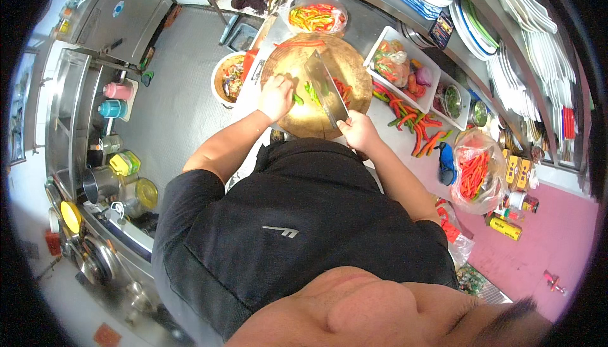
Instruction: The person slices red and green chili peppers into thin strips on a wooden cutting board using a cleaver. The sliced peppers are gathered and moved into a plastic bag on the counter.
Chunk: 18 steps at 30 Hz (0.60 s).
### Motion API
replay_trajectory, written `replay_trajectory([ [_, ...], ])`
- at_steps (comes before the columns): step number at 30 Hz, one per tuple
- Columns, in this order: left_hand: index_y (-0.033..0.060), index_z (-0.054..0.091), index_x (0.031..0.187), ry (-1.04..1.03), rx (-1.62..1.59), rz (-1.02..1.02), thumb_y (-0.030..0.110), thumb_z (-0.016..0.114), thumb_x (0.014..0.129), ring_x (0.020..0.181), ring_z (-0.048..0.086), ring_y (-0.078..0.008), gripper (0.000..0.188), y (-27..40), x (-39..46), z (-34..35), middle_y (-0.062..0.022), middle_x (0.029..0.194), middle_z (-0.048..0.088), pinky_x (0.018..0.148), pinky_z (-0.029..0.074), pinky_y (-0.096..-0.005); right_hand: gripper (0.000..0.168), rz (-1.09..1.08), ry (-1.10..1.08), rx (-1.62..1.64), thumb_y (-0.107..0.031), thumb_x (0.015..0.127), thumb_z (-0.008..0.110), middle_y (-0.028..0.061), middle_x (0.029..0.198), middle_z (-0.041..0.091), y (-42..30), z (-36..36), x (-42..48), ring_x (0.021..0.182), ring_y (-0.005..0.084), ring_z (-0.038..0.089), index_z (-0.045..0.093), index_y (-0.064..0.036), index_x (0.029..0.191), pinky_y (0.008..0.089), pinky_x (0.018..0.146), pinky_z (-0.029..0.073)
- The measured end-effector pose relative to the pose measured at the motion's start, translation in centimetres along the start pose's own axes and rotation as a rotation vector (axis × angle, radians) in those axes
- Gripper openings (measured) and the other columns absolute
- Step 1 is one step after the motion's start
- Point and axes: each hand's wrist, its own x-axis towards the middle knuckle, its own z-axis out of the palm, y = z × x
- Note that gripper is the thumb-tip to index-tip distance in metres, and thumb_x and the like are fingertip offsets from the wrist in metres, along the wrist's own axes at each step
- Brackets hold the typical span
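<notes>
My right hand [358, 131] grips a Chinese cleaver [327, 90] at its handle end. The broad blade slants across a round wooden chopping block [301, 121]. Left of the blade lie cut green chili pieces [311, 93]; red chili pieces [344, 91] show on its right side, partly covered by it. My left hand [277, 96] is over the block's left side with curled fingers, beside a green chili piece [298, 99]. Whether those fingers hold anything is hidden. Long red chilies [299, 43] lie along the block's far edge.
A bag of red and green chilies [316, 17] stands beyond the block. Whole chilies [415, 124] lie at right, near a white tub [425, 102] of vegetables. Another bag of red chilies [475, 171] sits farther right. A scrap bucket [221, 93] stands left. Plates [470, 29] fill the shelf.
</notes>
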Motion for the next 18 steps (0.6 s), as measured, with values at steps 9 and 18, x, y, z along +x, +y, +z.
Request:
replay_trajectory([
  [9,0.0046,0.069,0.099,-0.031,-0.085,0.036,0.004,0.065,0.087,0.099,0.064,-0.0370,0.013,0.2,1.7,4.1,-0.0144,0.097,0.067,0.091,0.052,-0.0466,0.025,-0.092,0.015,-0.181,-0.021,0.095,0.069,0.0241,0.086,0.072,-2.6,1.1,-0.4,0.083,0.0438,0.071,0.062,0.003,0.093,0.0514,0.076,0.056],
  [18,0.0044,0.068,0.096,-0.030,-0.183,0.009,0.002,0.065,0.085,0.096,0.063,-0.0386,0.011,-0.1,1.7,4.8,-0.0160,0.093,0.066,0.090,0.052,-0.0475,0.026,-0.151,0.044,-0.177,-0.022,0.097,0.067,0.0232,0.083,0.070,-0.6,3.7,4.3,0.077,0.0417,0.070,0.062,0.003,0.099,0.0499,0.072,0.054],
])
